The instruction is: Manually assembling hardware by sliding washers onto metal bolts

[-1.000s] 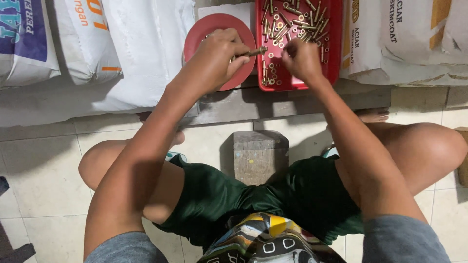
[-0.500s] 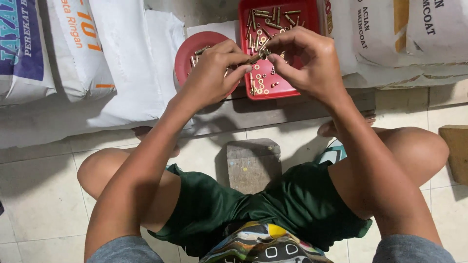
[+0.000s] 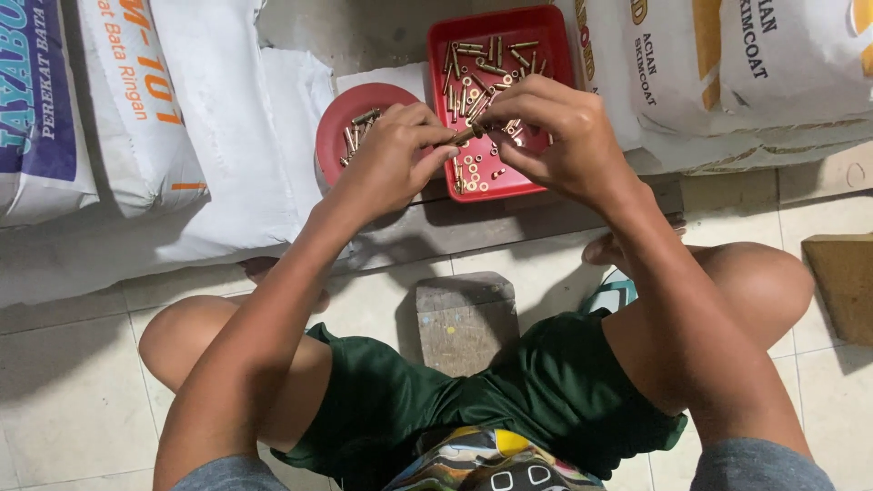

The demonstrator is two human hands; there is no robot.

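Head view: left hand (image 3: 391, 150) and right hand (image 3: 550, 132) meet at upper centre of the frame, both pinched narrow on one brass bolt (image 3: 466, 136) — held between their fingertips above the red square tray (image 3: 556, 36). That tray holds loose brass bolts and washers. Just left of it, touching, sits a red round dish (image 3: 338, 127) with a few bolts. White sacks (image 3: 218, 118) flank both — upper left and upper right.

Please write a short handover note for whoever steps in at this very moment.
Left hand: grip shut on one end of a brass bolt.
Right hand: fingertips pinch the bolt's other end.
Red square tray: loose brass bolts and small rings.
Round red dish: a few brass pieces.
Done: those few in the dish, apparently.
Left: the tray's pile, it seems.
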